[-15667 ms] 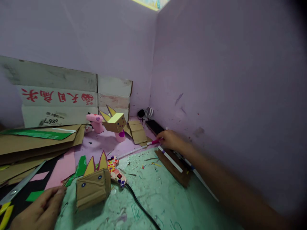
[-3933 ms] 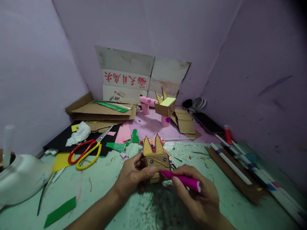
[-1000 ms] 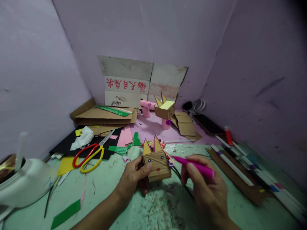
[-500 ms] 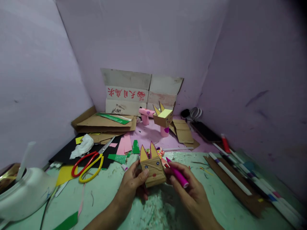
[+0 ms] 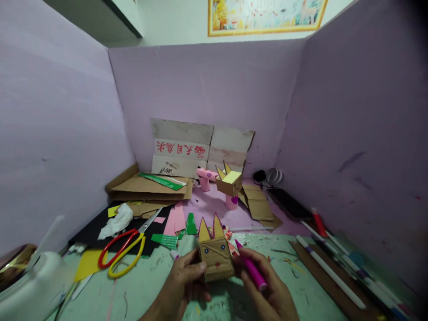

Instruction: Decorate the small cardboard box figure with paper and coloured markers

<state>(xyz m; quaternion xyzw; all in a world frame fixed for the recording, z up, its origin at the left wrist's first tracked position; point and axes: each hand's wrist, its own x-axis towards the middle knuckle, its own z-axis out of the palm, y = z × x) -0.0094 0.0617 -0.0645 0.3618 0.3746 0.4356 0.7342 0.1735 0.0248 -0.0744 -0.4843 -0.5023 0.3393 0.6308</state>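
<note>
My left hand (image 5: pixel 182 281) grips the left side of a small cardboard box (image 5: pixel 216 258) made up as an animal head. It has two pointed yellow ears edged in purple, two drawn eyes and a red mark low on its front. A magenta marker (image 5: pixel 252 269) sits in my right hand (image 5: pixel 267 285), its tip pointing up and away from me. The fingertips of that hand are close to the box's right side; whether they touch it I cannot tell. Behind, a similar eared box (image 5: pixel 230 183) rests on a pink tube body (image 5: pixel 205 178).
Scissors (image 5: pixel 132 249) with red and yellow handles lie left, beside crumpled tissue (image 5: pixel 117 220) and green and pink scraps. A white container (image 5: pixel 36 276) stands front left. At right are markers (image 5: pixel 329 270), a cardboard strip (image 5: pixel 321 267) and a phone (image 5: pixel 289 203). Purple panels (image 5: pixel 200 84) enclose the desk.
The camera has tilted up, so the scene sits lower and a framed picture shows above the back panel. Both hands keep their hold on the box and the marker.
</note>
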